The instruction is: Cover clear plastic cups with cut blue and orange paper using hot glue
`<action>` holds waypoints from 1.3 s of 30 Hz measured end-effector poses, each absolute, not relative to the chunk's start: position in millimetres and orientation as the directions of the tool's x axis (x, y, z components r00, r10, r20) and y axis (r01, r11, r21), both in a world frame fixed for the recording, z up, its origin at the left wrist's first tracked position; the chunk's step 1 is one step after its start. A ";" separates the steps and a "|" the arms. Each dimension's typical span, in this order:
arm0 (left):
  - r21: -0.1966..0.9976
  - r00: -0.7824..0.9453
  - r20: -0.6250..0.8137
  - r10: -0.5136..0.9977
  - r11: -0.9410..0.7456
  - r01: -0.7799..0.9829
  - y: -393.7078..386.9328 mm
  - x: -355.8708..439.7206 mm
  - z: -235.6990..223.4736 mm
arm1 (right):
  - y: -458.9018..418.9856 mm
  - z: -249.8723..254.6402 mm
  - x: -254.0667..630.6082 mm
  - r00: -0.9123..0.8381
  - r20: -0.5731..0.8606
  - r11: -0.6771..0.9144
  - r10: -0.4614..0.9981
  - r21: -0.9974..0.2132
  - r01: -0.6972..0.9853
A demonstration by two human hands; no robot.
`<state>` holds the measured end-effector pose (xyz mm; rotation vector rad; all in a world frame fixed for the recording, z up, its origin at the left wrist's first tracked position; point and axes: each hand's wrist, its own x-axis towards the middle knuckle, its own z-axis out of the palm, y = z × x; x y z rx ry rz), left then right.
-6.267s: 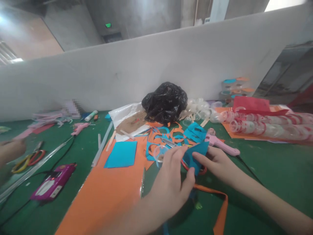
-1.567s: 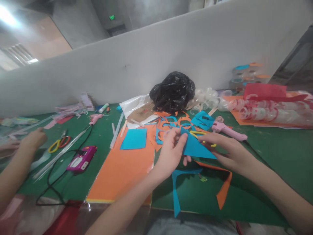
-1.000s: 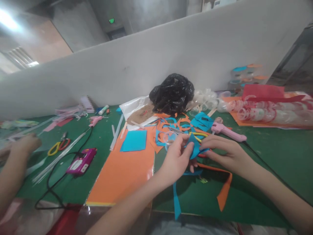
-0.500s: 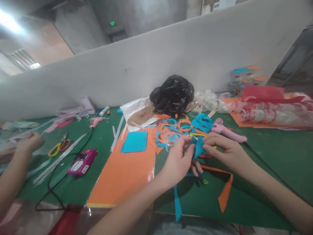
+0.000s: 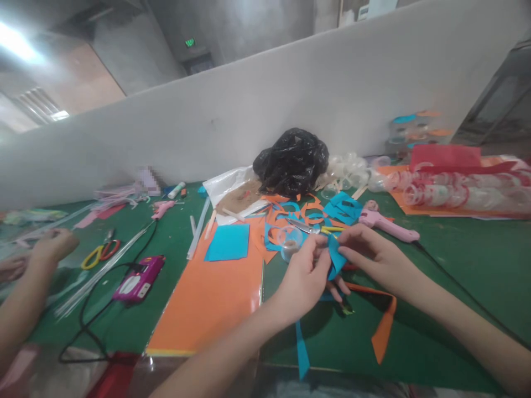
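Left hand [image 5: 301, 279]: fingers pinching blue paper [image 5: 335, 257] — firm grip.
Right hand [image 5: 377, 260]: fingertips pinching same paper.
Cut scraps [image 5: 312, 211]: 12 o'clock — already cut.
Orange sheet [image 5: 203, 309]: 9 o'clock — apparently whole.

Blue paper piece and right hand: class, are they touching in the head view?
Touching. The head view shows the fingertips of the right hand pressed against the blue paper piece, with no gap between them.

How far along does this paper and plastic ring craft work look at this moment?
Done: rows of clear plastic rings with red edging lie at the far right, and cut orange and blue paper scraps sit ahead. In hand: the left hand and right hand pinch a blue paper piece. Left: a blue paper square and a large orange paper sheet look uncut.
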<state>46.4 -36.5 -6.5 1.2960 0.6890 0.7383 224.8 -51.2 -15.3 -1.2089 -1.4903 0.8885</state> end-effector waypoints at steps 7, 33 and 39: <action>0.988 0.578 -0.057 0.814 0.129 -0.084 -37.2 45.8 -3.3 | -51.8 -15.2 224.5 -0.063 0.192 0.201 0.979 -0.959 0.200; 0.990 0.557 -0.060 0.828 -0.024 0.142 -41.3 42.3 -7.2 | -47.8 -14.4 221.5 -0.051 0.232 0.238 0.971 -0.939 0.248; 0.985 0.554 -0.023 0.832 -0.076 0.155 -43.1 41.4 -9.5 | -47.8 -13.6 223.5 -0.025 0.225 0.224 0.974 -0.937 0.267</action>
